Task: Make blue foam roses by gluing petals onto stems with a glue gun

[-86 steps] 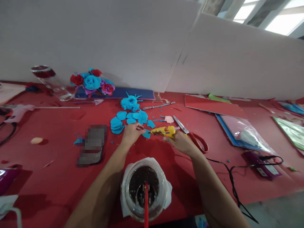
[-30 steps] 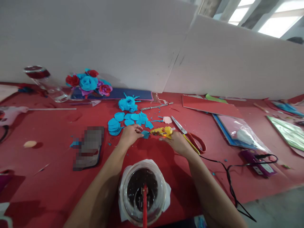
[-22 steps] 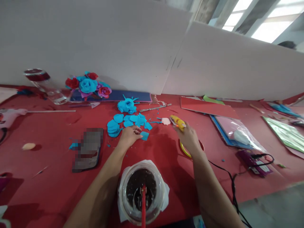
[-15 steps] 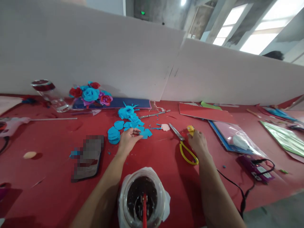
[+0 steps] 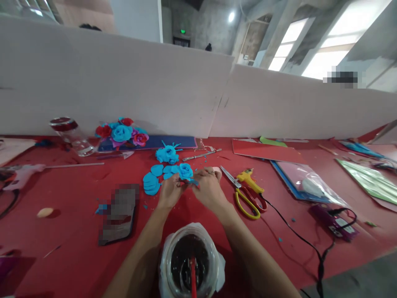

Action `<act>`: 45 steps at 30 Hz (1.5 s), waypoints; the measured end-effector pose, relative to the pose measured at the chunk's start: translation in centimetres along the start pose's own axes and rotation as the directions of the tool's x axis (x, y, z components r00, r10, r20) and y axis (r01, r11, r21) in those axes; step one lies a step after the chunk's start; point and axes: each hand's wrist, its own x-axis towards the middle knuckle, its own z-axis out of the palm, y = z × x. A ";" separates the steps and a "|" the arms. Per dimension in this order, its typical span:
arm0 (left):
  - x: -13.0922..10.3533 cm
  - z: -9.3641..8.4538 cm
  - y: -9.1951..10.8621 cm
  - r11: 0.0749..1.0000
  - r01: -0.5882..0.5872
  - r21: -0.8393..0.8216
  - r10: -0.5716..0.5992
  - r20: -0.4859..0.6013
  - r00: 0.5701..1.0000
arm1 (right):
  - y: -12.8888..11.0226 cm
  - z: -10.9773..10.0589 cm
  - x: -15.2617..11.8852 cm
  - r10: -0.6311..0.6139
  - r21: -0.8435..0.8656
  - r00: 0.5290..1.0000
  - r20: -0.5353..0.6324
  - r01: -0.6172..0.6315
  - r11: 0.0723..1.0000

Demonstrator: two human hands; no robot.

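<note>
Between my hands stands a blue paper rose (image 5: 185,171), its curled petals facing up. My left hand (image 5: 170,192) is closed at its lower left side, fingers pinched at the base. My right hand (image 5: 208,186) closes in from the other side, with a strip of blue paper at its fingertips; the exact grip is partly hidden. Loose blue petals (image 5: 151,184) lie stacked left of my left hand. Behind them sits another blue paper flower (image 5: 167,153). Right of my right hand are scissors (image 5: 246,203) and a yellow glue gun (image 5: 249,181).
A jar (image 5: 166,265) with a red stick stands near me. A phone (image 5: 119,215) lies left, a glass bottle (image 5: 74,138) and paper bouquet (image 5: 122,133) behind. At right are plastic-wrapped sheets (image 5: 305,182) and a purple device (image 5: 333,221) with cables. A white partition (image 5: 124,82) borders the table.
My right hand has let go of the yellow glue gun, which lies by the scissors, and has moved left to the blue rose. My left hand has shifted slightly; the rose is now raised between both.
</note>
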 end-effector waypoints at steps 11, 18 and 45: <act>-0.4 -0.1 0.3 0.991 -0.054 -0.121 0.052 -0.020 0.998 | 3.1 1.2 0.0 0.423 0.728 0.883 -0.201 -0.154 0.668; -0.2 -0.1 -0.8 0.975 -0.117 -0.187 0.102 -0.091 0.991 | 4.4 1.2 0.3 0.608 0.981 0.789 -0.093 -0.033 0.192; -0.1 0.4 -1.0 0.897 0.013 -0.441 -0.075 -0.124 0.989 | 2.1 -6.2 -2.8 0.758 0.846 0.429 -0.491 0.442 0.298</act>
